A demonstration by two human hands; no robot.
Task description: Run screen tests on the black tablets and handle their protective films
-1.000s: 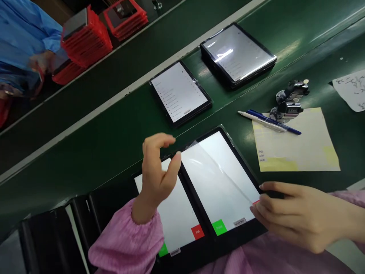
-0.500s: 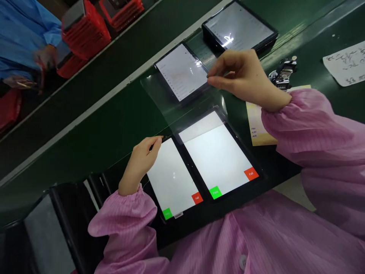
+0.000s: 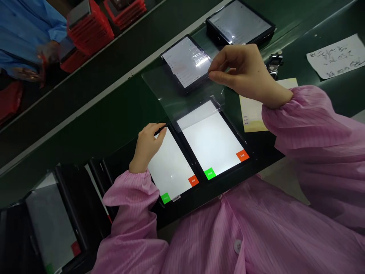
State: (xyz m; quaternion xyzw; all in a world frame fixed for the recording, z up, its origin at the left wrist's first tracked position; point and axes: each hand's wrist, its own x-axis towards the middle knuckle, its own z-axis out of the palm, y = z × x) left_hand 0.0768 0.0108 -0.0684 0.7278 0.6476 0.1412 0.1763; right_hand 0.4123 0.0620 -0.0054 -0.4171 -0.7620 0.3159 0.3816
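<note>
My right hand [image 3: 242, 70] pinches the edge of a clear plastic film [image 3: 159, 91] between thumb and fingertips. The film slants down from it, its lower part over the top of a lit tablet [image 3: 211, 140] that shows a white screen with a green Pass and a red Fail box. Left of that tablet lies a second lit tablet [image 3: 171, 163] with the same kind of screen. My left hand [image 3: 149, 146] is closed at this tablet's top left corner, thumb over the screen edge and fingers along the rim.
Behind the film lies another tablet [image 3: 186, 61], with a stack of tablets [image 3: 239, 23] farther back. Several dark tablets [image 3: 54, 220] stand at the lower left. A yellow-edged paper [image 3: 253, 114], a metal clip-like tool [image 3: 274, 62] and a handwritten sheet [image 3: 336, 57] lie right. Across, a blue-sleeved person works near red trays [image 3: 91, 30].
The view has shifted, so the tablets sit higher in the picture and more of the lower-left tablets shows. Both hands keep their holds; the film stays raised over the right tablet's top.
</note>
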